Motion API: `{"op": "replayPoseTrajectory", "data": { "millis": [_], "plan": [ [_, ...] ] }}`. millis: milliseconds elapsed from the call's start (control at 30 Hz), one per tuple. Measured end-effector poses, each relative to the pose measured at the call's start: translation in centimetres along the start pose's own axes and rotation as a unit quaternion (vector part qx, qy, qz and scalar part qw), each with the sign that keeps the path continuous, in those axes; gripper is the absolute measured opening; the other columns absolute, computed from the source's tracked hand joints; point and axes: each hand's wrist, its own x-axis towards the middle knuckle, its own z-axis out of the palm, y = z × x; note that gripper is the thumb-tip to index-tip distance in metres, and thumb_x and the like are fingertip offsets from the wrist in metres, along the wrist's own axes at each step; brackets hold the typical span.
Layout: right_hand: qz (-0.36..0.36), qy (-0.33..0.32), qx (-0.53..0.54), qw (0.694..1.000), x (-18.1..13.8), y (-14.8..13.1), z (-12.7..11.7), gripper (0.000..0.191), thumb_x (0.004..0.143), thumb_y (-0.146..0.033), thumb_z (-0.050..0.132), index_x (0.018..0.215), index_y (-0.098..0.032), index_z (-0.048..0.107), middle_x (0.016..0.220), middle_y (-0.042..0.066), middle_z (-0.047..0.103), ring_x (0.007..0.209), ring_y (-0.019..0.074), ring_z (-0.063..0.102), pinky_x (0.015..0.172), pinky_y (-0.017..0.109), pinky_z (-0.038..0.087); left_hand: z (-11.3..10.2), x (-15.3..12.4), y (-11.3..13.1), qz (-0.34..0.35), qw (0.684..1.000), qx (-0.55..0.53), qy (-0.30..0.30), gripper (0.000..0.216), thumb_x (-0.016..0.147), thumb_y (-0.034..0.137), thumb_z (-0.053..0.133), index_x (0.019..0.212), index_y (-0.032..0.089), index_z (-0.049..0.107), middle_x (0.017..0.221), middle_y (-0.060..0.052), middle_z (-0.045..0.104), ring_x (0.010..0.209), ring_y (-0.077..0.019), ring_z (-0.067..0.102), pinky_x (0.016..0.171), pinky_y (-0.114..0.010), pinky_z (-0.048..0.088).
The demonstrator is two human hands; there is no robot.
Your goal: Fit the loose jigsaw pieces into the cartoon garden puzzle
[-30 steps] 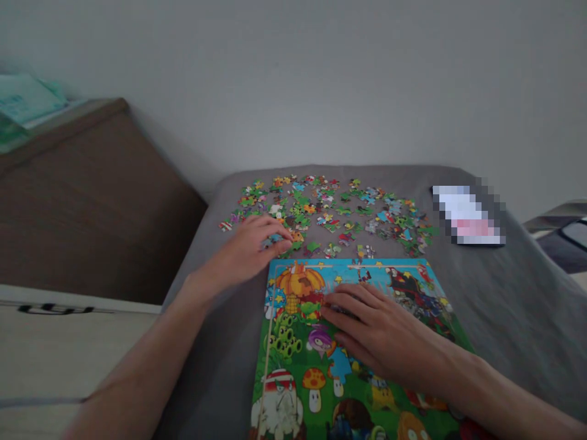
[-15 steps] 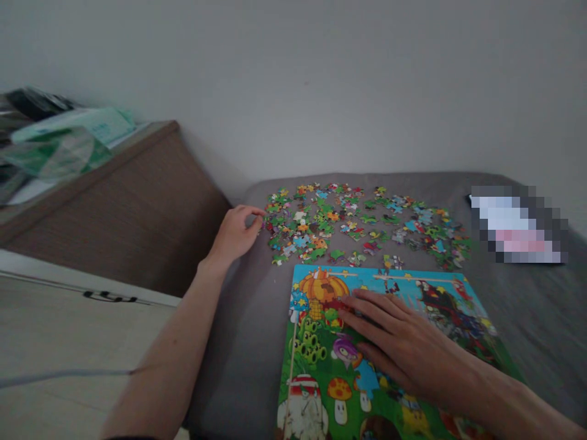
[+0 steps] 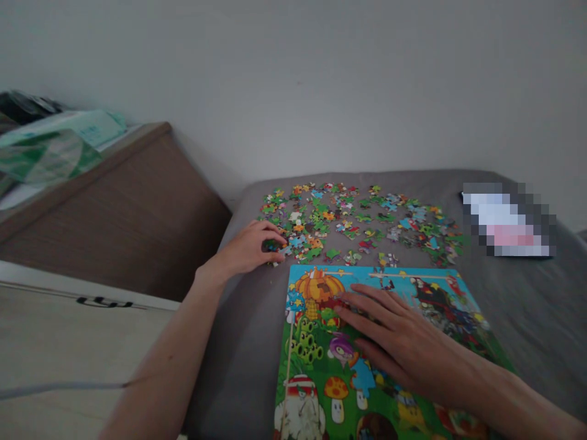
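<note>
A colourful cartoon puzzle board (image 3: 316, 366) lies on a grey cloth surface (image 3: 238, 342). Several loose puzzle pieces (image 3: 358, 220) are scattered beyond its far edge. My right hand (image 3: 403, 342) lies flat on the board with fingers stretched out, fingertips near the orange pumpkin picture. My left hand (image 3: 250, 247) sits at the left end of the scattered pieces, fingers curled and pinched on a dark puzzle piece (image 3: 272, 245).
A brown wooden headboard-like panel (image 3: 105, 214) stands to the left, with green packets (image 3: 55, 143) on top. A blurred-out flat object (image 3: 507, 220) lies at the far right on the cloth. A pale wall rises behind.
My left hand moved from the left edge of the pile back in toward the board and pinched a piece. The right hand stayed flat on the board.
</note>
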Motion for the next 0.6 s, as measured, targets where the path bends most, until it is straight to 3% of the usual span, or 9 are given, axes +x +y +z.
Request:
{"op": "replayPoseTrajectory", "data": {
  "millis": [167,300,467,600],
  "plan": [
    [0.032,0.048,0.056,0.997,0.0,0.7,-0.9,0.04,0.097,-0.017,0.048,0.136,-0.021,0.056,0.133,0.01,0.062,0.128,0.0271,0.052,0.104,0.051,0.048,-1.2,-0.1,1.9,-0.061,0.994,-0.088,0.013,0.025,0.085,0.048,0.064,0.089,0.023,0.07,0.088,-0.001,0.072,0.081,-0.0184,0.064,0.078,-0.032,0.05],
    [0.095,0.115,0.148,0.978,0.4,1.1,-1.0,0.032,0.097,-0.021,0.051,0.129,-0.021,0.059,0.12,0.01,0.068,0.113,0.0222,0.062,0.098,0.045,0.052,-0.8,-0.3,6.7,-0.042,0.986,-0.153,0.053,0.021,0.085,0.044,0.065,0.085,0.023,0.07,0.079,0.001,0.071,0.068,-0.0144,0.061,0.061,-0.027,0.046],
    [0.232,0.131,0.303,0.915,1.0,1.1,-0.6,0.024,0.095,-0.029,0.059,0.117,-0.024,0.065,0.101,0.003,0.074,0.087,0.0168,0.07,0.077,0.032,0.059,2.8,-0.5,12.2,-0.009,0.948,-0.312,-0.061,0.016,0.086,0.038,0.067,0.084,0.023,0.069,0.077,0.002,0.073,0.068,-0.0131,0.065,0.063,-0.026,0.049],
    [0.243,0.137,0.334,0.9,1.1,1.4,-0.3,0.02,0.093,-0.029,0.061,0.111,-0.024,0.069,0.093,0.001,0.076,0.082,0.0159,0.071,0.077,0.031,0.058,4.5,-0.3,12.8,-0.022,0.92,-0.379,-0.097,0.015,0.087,0.036,0.067,0.085,0.021,0.066,0.079,0.001,0.073,0.07,-0.0141,0.067,0.063,-0.027,0.051]
  ]
}}
